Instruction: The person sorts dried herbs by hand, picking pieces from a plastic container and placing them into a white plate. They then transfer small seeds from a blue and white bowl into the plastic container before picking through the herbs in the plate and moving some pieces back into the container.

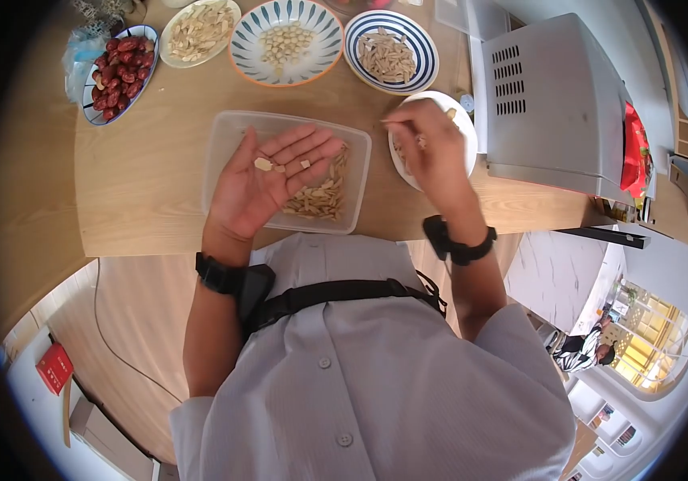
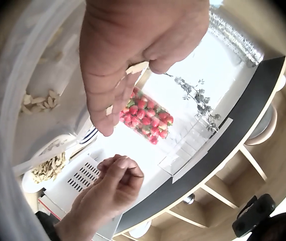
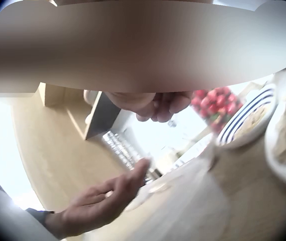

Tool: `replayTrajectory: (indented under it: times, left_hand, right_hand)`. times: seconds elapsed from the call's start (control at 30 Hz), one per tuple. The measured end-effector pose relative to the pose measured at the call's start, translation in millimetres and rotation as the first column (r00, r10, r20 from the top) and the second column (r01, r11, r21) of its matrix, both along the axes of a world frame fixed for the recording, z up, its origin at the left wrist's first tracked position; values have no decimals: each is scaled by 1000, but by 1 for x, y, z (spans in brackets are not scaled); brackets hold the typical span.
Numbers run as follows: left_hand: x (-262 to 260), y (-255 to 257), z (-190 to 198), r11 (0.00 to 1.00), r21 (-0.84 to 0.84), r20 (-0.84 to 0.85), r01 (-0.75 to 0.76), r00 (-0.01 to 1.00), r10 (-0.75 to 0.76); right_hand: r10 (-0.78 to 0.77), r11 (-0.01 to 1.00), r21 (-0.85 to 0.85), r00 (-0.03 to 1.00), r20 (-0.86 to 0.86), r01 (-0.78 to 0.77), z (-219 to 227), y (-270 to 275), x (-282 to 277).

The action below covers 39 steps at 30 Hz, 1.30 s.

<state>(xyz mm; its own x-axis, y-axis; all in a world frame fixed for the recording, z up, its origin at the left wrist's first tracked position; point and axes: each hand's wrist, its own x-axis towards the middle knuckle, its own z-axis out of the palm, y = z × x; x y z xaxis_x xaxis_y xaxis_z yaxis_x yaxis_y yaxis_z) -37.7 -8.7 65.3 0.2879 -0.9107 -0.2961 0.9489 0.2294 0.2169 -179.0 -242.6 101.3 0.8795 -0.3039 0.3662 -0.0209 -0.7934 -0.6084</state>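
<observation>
My left hand (image 1: 257, 183) is held palm up over a clear plastic tub (image 1: 364, 172), fingers extended. On its palm and fingers lie a few small pale dried slices (image 1: 263, 164). More slices (image 1: 317, 202) lie in the right part of the tub. To the right, my right hand (image 1: 434, 140) hovers over a white plate (image 1: 467, 132) that holds more pieces, partly hidden by the hand. Its fingers are curled, thumb and forefinger together, with a small pale sliver showing at their tips. In the left wrist view the same right hand (image 2: 114, 188) has its fingers bunched.
Along the back stand a plate of dark red dates (image 1: 123, 76), a dish of pale slices (image 1: 200, 30), a patterned bowl of round pale kernels (image 1: 286, 42) and a blue-striped bowl of slivers (image 1: 386, 58). A grey appliance (image 1: 548, 104) stands at right. Strawberries (image 2: 148, 118) sit farther back.
</observation>
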Motion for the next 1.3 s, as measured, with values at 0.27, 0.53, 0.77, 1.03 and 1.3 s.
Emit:
replayTrajectory:
  times: [0.27,0.53,0.77,1.03,1.3]
  left_hand:
    - [7,2,-25,976,-216,-117,3,993,-29]
    - [0,-6,3,999,-4,-44,-46,998,46]
    - [4,11,-20,985,-151,-98,-87,993,73]
    - [6,12,-34,969,-227,-118,-98,990,73]
    - [3,9,-15,994,-8,-142,-112,984,110]
  right_hand:
    - [-240,957,-209,955,-172,203,-9,-54,-54]
    - [227,943,-238,973,-49,-232,-7,34,12]
    - [338,899,-281,940,-43,-336,-2,62,49]
    - [351,930,-129,935,39,-344,-11,79,56]
    - [358,907,-255,932,51,-335,-20,85,60]
